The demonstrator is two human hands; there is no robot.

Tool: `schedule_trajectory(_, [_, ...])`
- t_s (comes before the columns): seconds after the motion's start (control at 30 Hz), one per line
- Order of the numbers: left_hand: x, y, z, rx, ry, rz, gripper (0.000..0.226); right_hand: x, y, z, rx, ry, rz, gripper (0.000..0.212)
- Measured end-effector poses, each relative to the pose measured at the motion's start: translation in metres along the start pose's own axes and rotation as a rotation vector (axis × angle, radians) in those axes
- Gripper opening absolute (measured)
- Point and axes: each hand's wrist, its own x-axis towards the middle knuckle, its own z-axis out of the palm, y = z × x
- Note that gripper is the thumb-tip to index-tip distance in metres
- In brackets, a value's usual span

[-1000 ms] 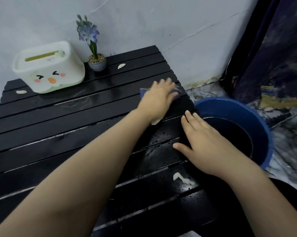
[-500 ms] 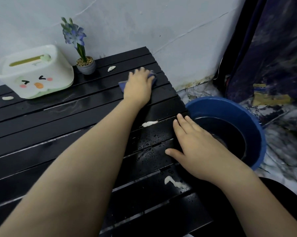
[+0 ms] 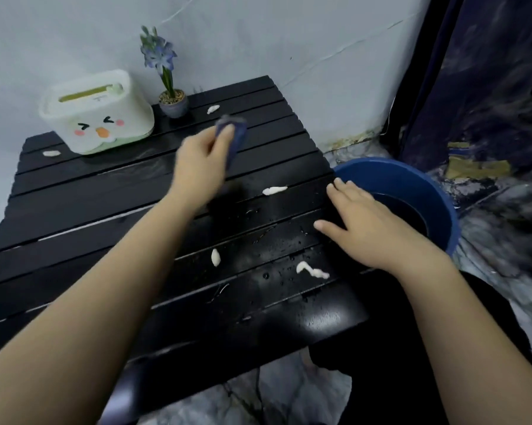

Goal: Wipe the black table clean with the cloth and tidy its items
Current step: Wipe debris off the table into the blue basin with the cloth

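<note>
Lifted off the table (image 3: 74,228), left hand (image 3: 197,167) grips the cloth (image 3: 235,136).

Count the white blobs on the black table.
5: beside the flower pot, left of the tissue box, mid-right slat, under the left forearm's edge, near the right wrist. Arms may hide more.

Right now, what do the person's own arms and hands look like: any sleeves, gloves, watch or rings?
Both forearms are bare right to the bottom of the frame, with no sleeve in view. The left hand and right hand wear no gloves. No watch, bracelet or ring shows, though the left hand is motion-blurred, so small details there cannot be told.
</note>
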Motion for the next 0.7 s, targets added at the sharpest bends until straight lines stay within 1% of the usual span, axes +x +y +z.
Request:
schedule_trajectory(0.03, [-0.024, -0.011, -0.022, 0.069, 0.039, -0.035, 0.030, -0.005, 0.003, 0.002, 0.014, 0.016, 0.018, 0.078])
schedule_trajectory(0.1, [-0.077, -0.035, -0.058, 0.192, 0.121, -0.175, 0.037, -0.016, 0.009, 0.008, 0.029, 0.024, 0.056, 0.077])
schedule_trajectory(0.17, [-0.128, -0.057, -0.081, 0.246, 0.181, -0.309, 0.040, -0.023, 0.014, 0.015, 0.039, 0.018, 0.076, 0.076])
schedule_trajectory(0.23, [-0.165, -0.076, -0.086, 0.302, 0.169, -0.348, 0.041, -0.029, 0.016, 0.021, 0.058, 0.005, 0.080, 0.076])
schedule_trajectory(0.3, [-0.181, -0.088, -0.080, 0.466, 0.103, -0.283, 0.045, -0.034, 0.017, 0.025, 0.101, -0.007, 0.079, 0.076])
schedule_trajectory(0.33, [-0.182, -0.091, -0.074, 0.518, 0.085, -0.263, 0.046, -0.035, 0.017, 0.027, 0.131, -0.007, 0.078, 0.076])
schedule_trajectory(0.37, [-0.179, -0.089, -0.067, 0.529, 0.077, -0.280, 0.047, -0.036, 0.017, 0.028, 0.156, -0.003, 0.076, 0.076])
schedule_trajectory(0.4, [-0.175, -0.083, -0.059, 0.505, 0.074, -0.299, 0.046, -0.036, 0.018, 0.028, 0.170, 0.004, 0.073, 0.076])
schedule_trajectory(0.47, [-0.165, -0.064, -0.036, 0.455, 0.058, -0.283, 0.045, -0.035, 0.019, 0.031, 0.177, 0.018, 0.060, 0.076])
schedule_trajectory(0.63, [-0.137, -0.014, 0.034, 0.362, -0.063, -0.022, 0.040, -0.033, 0.022, 0.033, 0.182, 0.035, 0.051, 0.075])
schedule_trajectory(0.7, [-0.125, 0.003, 0.053, 0.269, -0.131, 0.038, 0.039, -0.033, 0.022, 0.034, 0.177, 0.042, 0.050, 0.076])
